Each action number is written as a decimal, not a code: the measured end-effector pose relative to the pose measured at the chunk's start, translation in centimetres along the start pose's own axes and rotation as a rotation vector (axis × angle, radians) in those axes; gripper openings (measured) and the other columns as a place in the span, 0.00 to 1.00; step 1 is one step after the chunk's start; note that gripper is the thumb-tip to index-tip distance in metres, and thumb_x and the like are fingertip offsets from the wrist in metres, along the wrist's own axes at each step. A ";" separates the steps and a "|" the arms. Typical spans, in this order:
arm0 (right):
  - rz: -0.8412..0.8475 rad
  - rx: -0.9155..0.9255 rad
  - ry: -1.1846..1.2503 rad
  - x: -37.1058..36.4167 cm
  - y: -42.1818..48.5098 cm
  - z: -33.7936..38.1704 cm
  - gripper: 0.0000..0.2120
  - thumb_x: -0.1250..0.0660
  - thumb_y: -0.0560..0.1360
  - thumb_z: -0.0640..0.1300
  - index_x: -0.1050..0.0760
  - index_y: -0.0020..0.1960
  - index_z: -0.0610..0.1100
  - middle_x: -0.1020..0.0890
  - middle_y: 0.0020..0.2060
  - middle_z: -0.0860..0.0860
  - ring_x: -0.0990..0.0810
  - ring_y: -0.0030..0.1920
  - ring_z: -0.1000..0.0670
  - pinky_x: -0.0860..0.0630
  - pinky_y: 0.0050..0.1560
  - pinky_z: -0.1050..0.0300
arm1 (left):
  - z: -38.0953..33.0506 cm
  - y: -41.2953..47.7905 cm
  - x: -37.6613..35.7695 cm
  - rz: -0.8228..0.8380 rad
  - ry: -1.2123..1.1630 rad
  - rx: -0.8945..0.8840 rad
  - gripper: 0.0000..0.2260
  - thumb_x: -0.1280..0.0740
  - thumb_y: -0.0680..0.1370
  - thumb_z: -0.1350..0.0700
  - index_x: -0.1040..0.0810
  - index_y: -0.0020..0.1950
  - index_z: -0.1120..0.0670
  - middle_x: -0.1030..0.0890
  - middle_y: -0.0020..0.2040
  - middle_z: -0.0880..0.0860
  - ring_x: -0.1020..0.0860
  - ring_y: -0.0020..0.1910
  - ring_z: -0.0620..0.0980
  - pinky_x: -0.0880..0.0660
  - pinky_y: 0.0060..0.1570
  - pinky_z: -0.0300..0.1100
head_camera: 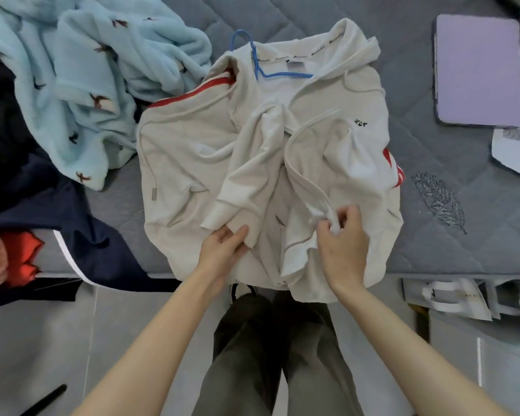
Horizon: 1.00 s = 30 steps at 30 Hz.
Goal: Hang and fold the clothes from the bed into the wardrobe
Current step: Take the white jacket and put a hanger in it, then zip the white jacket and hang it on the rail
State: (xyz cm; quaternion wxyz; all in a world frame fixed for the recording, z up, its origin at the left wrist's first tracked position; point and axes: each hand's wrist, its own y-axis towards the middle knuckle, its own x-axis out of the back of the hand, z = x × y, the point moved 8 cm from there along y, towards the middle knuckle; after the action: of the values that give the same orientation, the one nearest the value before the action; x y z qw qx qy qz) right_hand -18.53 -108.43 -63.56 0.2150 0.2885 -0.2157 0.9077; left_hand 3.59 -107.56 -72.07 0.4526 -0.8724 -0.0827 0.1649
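On the grey quilted bed (433, 187) lies a cream zip-front hooded sweatshirt (192, 163) with a blue wire hanger (264, 70) at its collar; the left hand (222, 247) grips a sleeve cuff, the right hand (342, 244) pinches its front edge.

The hoodie (192, 151) I'm handling is off-white with a red sleeve stripe, red print at its right edge and small black lettering. Its hanger (282, 75) is blue. The fleece (81, 55), far left, is pale blue with brown figures. The garment (81, 232) near left is navy with 1 white stripe. The bed (433, 250) is grey, quilted, with a stitched leaf. The folder (478, 70), far right, is lilac.
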 end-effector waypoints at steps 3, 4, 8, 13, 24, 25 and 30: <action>-0.277 0.235 -0.060 5.2 -0.4 3.8 0.08 0.32 0.70 0.36 0.30 0.42 0.45 0.28 0.32 0.58 0.29 0.34 0.58 0.35 0.35 0.70 | 0.1 -0.8 -2.6 0.088 -0.128 0.114 0.06 0.32 0.76 0.65 0.22 0.52 0.58 0.16 0.47 0.53 0.17 0.45 0.45 0.21 0.45 0.36; -0.325 0.354 -0.102 6.0 -1.0 5.1 0.06 0.31 0.69 0.35 0.27 0.42 0.42 0.26 0.33 0.57 0.29 0.34 0.57 0.35 0.35 0.69 | 0.2 -1.2 -3.3 0.104 -0.176 0.151 0.05 0.33 0.76 0.65 0.21 0.50 0.59 0.16 0.44 0.52 0.17 0.42 0.44 0.21 0.44 0.36; -0.146 0.601 -0.465 1.4 -3.8 6.7 0.10 0.31 0.65 0.29 0.24 0.42 0.41 0.22 0.36 0.49 0.24 0.35 0.50 0.35 0.30 0.61 | 0.0 -1.8 -3.6 0.090 -0.243 0.165 0.07 0.35 0.78 0.65 0.22 0.55 0.61 0.16 0.44 0.53 0.17 0.43 0.46 0.20 0.41 0.36; 0.691 0.058 -0.697 -8.0 -7.8 -5.1 0.12 0.38 0.78 0.50 0.25 0.57 0.45 0.28 0.56 0.49 0.25 0.55 0.45 0.32 0.47 0.56 | -0.6 -1.6 0.8 -0.028 -0.215 0.124 0.11 0.35 0.79 0.63 0.26 0.61 0.61 0.19 0.43 0.53 0.19 0.35 0.43 0.22 0.34 0.33; 0.280 -0.721 0.240 -7.2 -8.4 -12.4 0.13 0.28 0.73 0.48 0.26 0.53 0.44 0.21 0.44 0.52 0.23 0.44 0.54 0.23 0.47 0.53 | 1.2 -0.7 3.6 -0.017 0.171 0.003 0.11 0.28 0.73 0.63 0.31 0.44 0.55 0.24 0.38 0.51 0.23 0.37 0.43 0.22 0.40 0.32; 0.289 -0.723 0.281 -7.6 -8.3 -12.2 0.12 0.27 0.72 0.47 0.25 0.51 0.44 0.21 0.42 0.52 0.23 0.42 0.53 0.24 0.46 0.55 | 1.6 -0.8 3.3 -0.010 0.195 -0.007 0.12 0.28 0.73 0.62 0.30 0.47 0.55 0.22 0.38 0.50 0.21 0.38 0.43 0.23 0.40 0.33; 0.261 -0.643 0.186 -8.2 -7.1 -12.2 0.15 0.23 0.67 0.48 0.22 0.45 0.39 0.19 0.39 0.49 0.23 0.39 0.52 0.29 0.36 0.62 | 2.6 -0.4 1.6 0.026 0.204 0.039 0.11 0.26 0.72 0.55 0.23 0.51 0.56 0.20 0.42 0.48 0.20 0.42 0.43 0.23 0.41 0.34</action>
State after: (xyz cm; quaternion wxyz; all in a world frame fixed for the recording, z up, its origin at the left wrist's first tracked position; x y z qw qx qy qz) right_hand -14.00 -98.52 -75.73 0.1959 0.0925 -0.5047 0.8357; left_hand 4.15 -104.83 -73.50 0.4733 -0.8768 -0.0219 0.0826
